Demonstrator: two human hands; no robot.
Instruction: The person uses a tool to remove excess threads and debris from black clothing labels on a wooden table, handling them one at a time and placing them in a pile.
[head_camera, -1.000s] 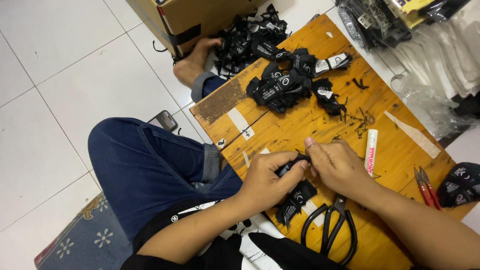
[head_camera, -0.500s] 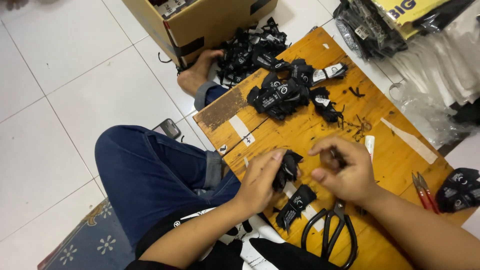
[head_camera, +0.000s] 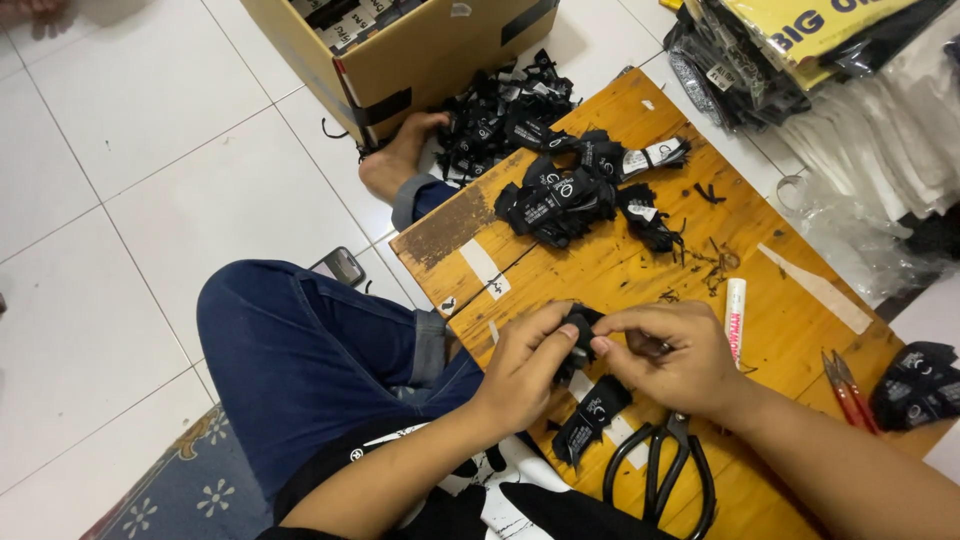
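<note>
Both hands meet over a wooden board (head_camera: 600, 270) that rests on my lap. My left hand (head_camera: 525, 365) and my right hand (head_camera: 670, 355) pinch the same small black fabric label (head_camera: 580, 325) between thumbs and fingertips. Just below them another black label (head_camera: 592, 415) with white print lies flat on the board. Black-handled scissors (head_camera: 665, 470) lie under my right wrist. A heap of black labels (head_camera: 570, 190) sits at the board's far end.
A white marker pen (head_camera: 736, 315) lies right of my hand, red snips (head_camera: 845, 390) further right. A cardboard box (head_camera: 400, 50) stands on the white tiled floor beside more labels (head_camera: 490, 115). Bagged garments (head_camera: 800, 60) pile up top right. A phone (head_camera: 340, 266) lies by my knee.
My right hand has come back left to meet the left hand on the label. The camera has tilted, shifting the board lower in view.
</note>
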